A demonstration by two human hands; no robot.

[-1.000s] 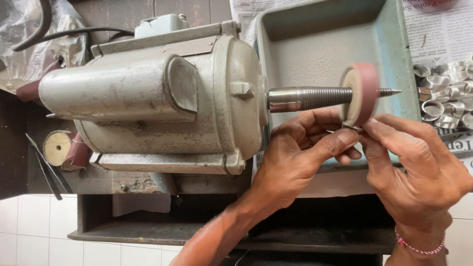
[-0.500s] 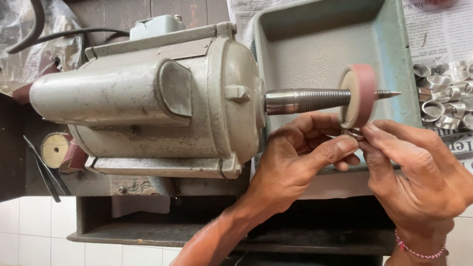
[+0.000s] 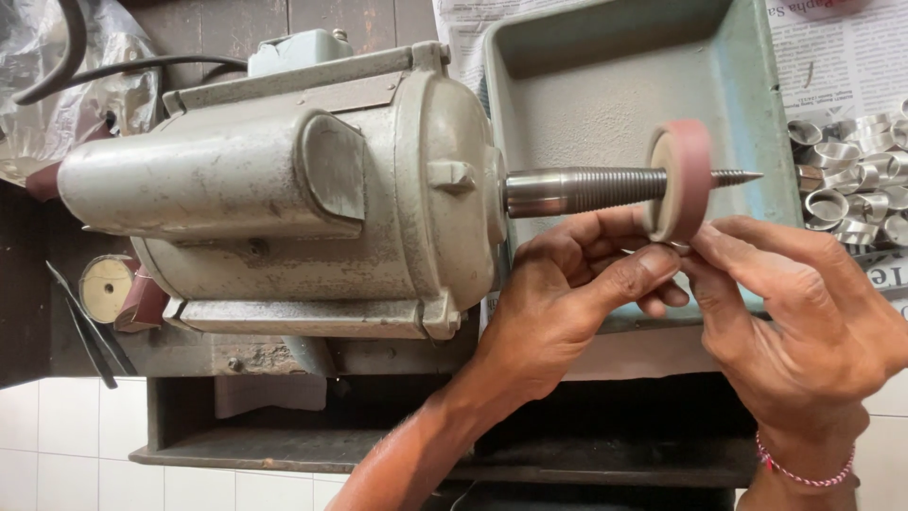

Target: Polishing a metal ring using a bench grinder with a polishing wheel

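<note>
Ring: we pinch a small metal ring [image 3: 677,248], mostly hidden, between left hand [image 3: 567,303] and right hand [image 3: 794,312] fingertips, just under the pink wheel [image 3: 683,180].
Handling: we judge it light, stiff, slippery; grip its edges.
Fingers: closed on it.

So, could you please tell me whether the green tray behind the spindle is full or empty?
Empty, as far as shows: the green tray has a bare floor; the wheel and spindle hide part of it.
</note>
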